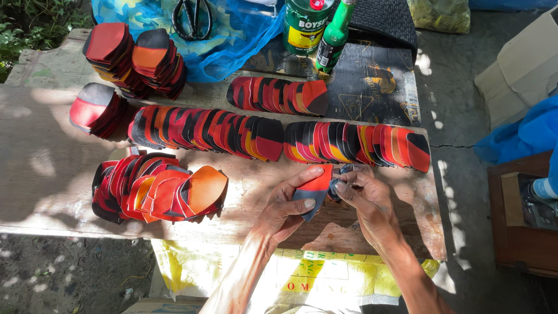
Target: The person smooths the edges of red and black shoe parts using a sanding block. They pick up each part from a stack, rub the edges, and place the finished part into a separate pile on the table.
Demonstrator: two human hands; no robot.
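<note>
Sunlit wooden desk (52, 168) carries rows of fanned red-orange pieces (203, 131) across mid-frame, seemingly sorted, while at lower centre I watch my left hand (285, 206) pinching one orange piece (317, 185) and my right hand (363, 195) closed on its dark edge.

Outdoors, dappled sun. I'm at a worn wooden table (52, 174), concrete floor (459, 75) to its right, dirt ground (64, 273) below, plants (23, 29) top-left corner.
</note>
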